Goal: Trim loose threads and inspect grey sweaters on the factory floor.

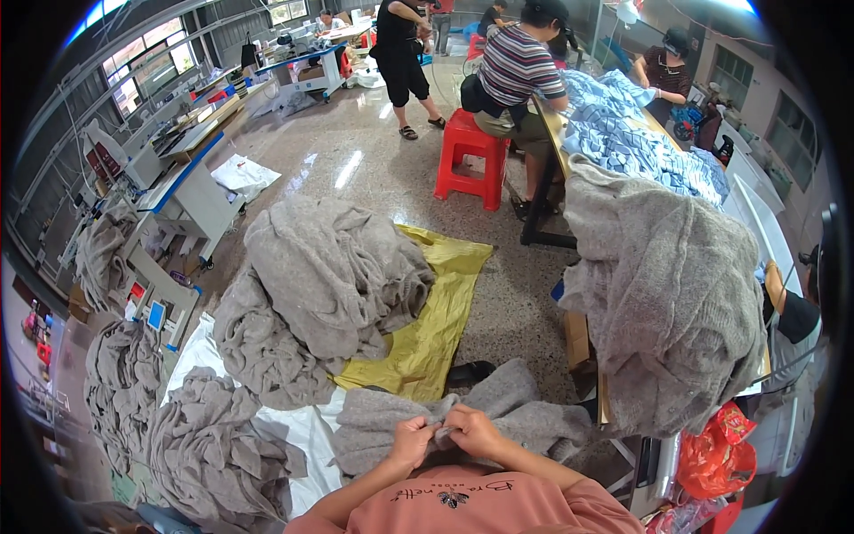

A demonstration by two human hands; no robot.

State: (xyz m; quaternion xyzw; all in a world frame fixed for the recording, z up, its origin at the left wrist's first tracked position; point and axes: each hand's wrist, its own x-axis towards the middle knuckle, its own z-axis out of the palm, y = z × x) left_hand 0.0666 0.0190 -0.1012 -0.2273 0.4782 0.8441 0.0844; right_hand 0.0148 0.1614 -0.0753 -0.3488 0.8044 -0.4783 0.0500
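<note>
A grey-brown knitted garment (382,430) hangs across my front, spread out to both sides of my hands. My left hand (414,441) pinches its edge between closed fingers. Close beside it, my right hand (473,431) is closed on the same knit, the two hands almost touching. What lies between the fingertips is too small to make out beyond the fabric. Ahead to the left rises a large heap of the same grey knitwear (329,267), partly on a yellow woven sheet (445,289). To the right, another tall pile of grey knitwear (667,294) covers the table end.
More grey knits (209,445) lie at the left on a white sheet (298,445). A red stool (471,160) holds a seated person at a table with blue striped fabric (623,129). An orange-red plastic bag (716,458) sits at the lower right. Sewing workstations (182,178) line the left.
</note>
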